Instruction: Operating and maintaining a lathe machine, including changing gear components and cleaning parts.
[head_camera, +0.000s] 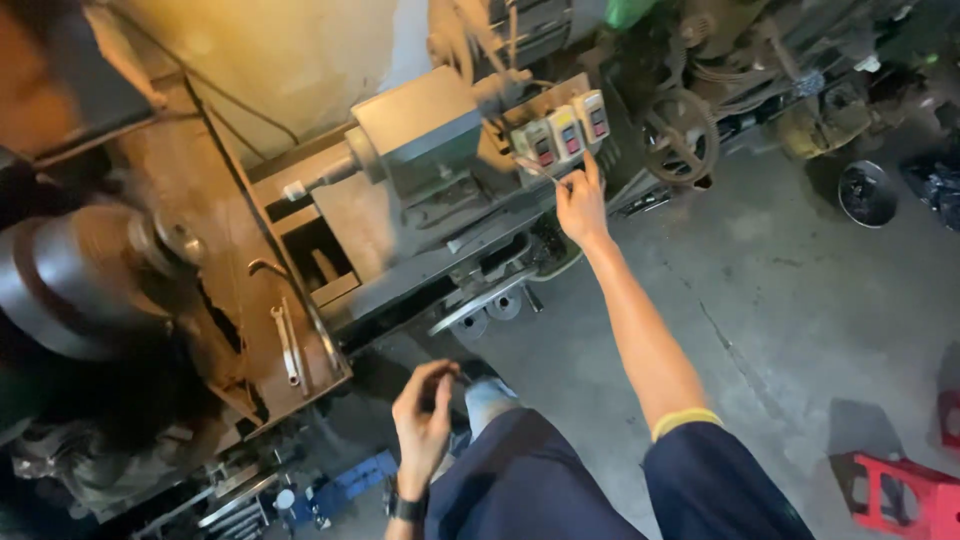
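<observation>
Right hand (580, 205) reaches the three pale switch boxes (565, 135) with red buttons, fingers extended apart. Left hand (425, 420) hangs loosely curled, clamped on nothing.

Three pale switch boxes (566, 133) with red buttons sitting side by side, tilted, on lathe end; right hand (581, 205) reaching up beneath, index fingertip nearing middle box.

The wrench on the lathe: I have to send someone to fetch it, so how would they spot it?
Start at the big grey lathe and follow its rusty brown bed towards the near left corner. The wrench lies flat there, left of a dark bent rod. It alone is pale and shiny.
</observation>
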